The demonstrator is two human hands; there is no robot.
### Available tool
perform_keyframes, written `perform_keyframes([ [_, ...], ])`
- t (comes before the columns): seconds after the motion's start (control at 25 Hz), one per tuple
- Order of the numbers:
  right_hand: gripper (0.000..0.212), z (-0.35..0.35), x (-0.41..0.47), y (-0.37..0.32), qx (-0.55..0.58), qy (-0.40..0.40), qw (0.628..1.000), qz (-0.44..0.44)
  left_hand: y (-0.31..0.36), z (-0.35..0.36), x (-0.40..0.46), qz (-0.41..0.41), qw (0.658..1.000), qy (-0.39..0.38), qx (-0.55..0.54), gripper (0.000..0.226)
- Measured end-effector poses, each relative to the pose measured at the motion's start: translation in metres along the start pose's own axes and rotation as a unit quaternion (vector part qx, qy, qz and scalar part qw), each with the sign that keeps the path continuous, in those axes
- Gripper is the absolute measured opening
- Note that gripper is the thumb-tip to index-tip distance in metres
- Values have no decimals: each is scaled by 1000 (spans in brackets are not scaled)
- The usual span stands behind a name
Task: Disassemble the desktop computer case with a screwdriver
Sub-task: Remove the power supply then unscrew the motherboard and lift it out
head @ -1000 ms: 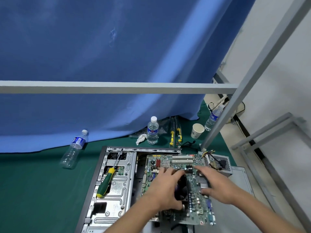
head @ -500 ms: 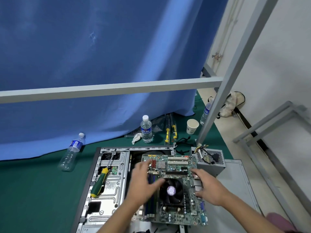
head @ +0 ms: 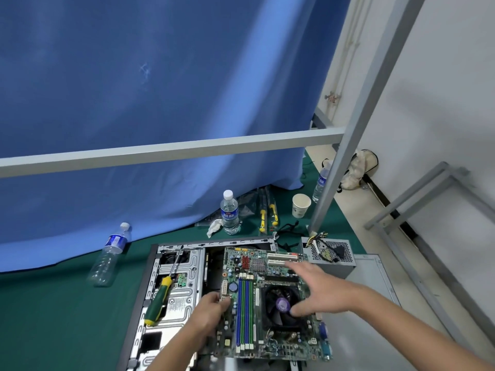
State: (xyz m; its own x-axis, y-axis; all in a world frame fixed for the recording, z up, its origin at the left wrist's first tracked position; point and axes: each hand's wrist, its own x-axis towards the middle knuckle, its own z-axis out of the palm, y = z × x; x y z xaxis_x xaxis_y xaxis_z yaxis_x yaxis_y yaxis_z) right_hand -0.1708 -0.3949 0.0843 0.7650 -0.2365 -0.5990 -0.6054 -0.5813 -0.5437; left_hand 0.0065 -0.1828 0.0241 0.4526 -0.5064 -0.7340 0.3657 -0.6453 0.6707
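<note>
From the head view, the motherboard (head: 270, 303) has come up out of the computer case (head: 171, 295) since a moment ago. The left hand (head: 211, 317) now pinches its left edge, while the right hand (head: 318, 287) has let go and hovers spread over the fan (head: 281, 303). The screwdriver (head: 160, 298) lies idle on the case's left bay. The board looks free to lift away.

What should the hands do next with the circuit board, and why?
Probably bring the right hand down to take the circuit board's right edge. Only the left hand pinches it, at the left edge, while the right hovers open over the fan.
</note>
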Motion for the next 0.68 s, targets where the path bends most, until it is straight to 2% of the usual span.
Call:
perform_keyframes([
  [0.08,128,13,1,-21,-126,-28,992,-13,0,-2,0,1,1000,-8,-7,20],
  [0.12,127,24,3,-29,-192,-24,981,-19,0,-3,1,2,1000,-13,-12,20],
  [0.24,105,46,10,-36,-313,58,947,-35,-5,-5,-1,7,999,-25,-23,21],
  [0.44,85,37,3,-30,-265,80,960,-43,-2,-3,-13,30,999,-24,18,24],
  [0.6,82,18,-19,-21,-121,92,986,-66,25,-5,-37,63,995,-75,-28,34],
  [0.68,86,9,-36,-14,-48,95,992,-73,40,2,-51,80,994,-78,-12,37],
])
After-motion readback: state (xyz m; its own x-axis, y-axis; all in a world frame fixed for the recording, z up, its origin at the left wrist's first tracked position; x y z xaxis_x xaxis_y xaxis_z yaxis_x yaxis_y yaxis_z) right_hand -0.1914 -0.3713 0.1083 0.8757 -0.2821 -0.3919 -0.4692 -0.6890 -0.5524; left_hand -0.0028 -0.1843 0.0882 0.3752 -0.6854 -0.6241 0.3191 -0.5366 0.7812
